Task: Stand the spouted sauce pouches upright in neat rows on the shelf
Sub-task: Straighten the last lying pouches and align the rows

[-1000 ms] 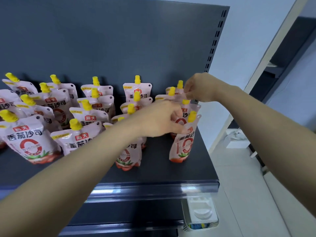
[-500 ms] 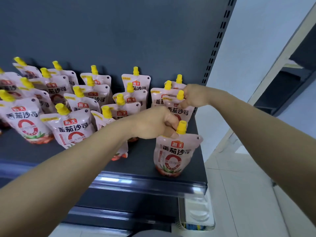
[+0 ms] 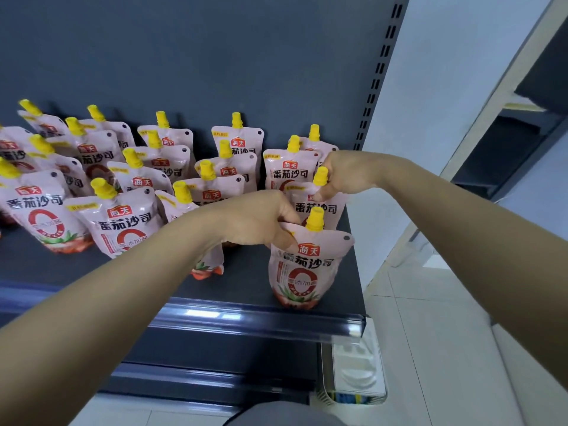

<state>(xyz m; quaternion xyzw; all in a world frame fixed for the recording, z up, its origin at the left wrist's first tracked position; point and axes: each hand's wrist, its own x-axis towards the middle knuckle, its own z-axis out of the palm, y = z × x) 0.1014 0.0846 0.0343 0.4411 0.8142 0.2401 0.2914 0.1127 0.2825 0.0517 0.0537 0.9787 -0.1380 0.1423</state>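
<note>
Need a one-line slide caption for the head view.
Left hand grips the front pouch near the shelf edge; right hand pinches the pouch behind.

We see pale pink pouches (image 3: 307, 265) with yellow caps (image 3: 315, 219), black lettering, a red ring and a small red logo patch. Our shelf (image 3: 252, 284) and its back panel (image 3: 215, 56) are dark grey; the floor (image 3: 430, 348) is off-white tile.
</note>
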